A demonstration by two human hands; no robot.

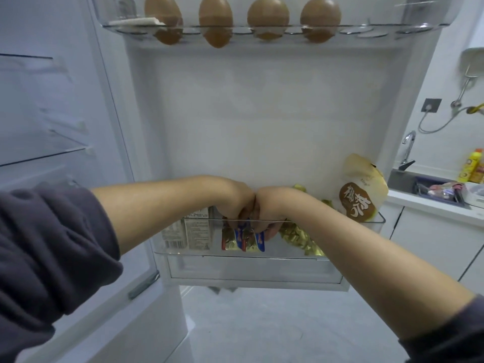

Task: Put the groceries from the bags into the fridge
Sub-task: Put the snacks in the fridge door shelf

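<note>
Head: left hand, right hand touching, pinching packets.

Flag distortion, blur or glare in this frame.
Head view: wide-angle bend curves the clear plastic egg shelf and stretches the brown eggs; light soft and even, no hard shadows; red, blue and gold snack packets smeared behind the clear door bin.

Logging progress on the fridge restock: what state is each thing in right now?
Fridge door, open.
Eggs, four seated in the top rack.
Cartons, upright in the door bin.
Snack packets, upright in the bin, gripped by left hand and right hand.
Bread bag, leaning at the bin's right end.
</note>
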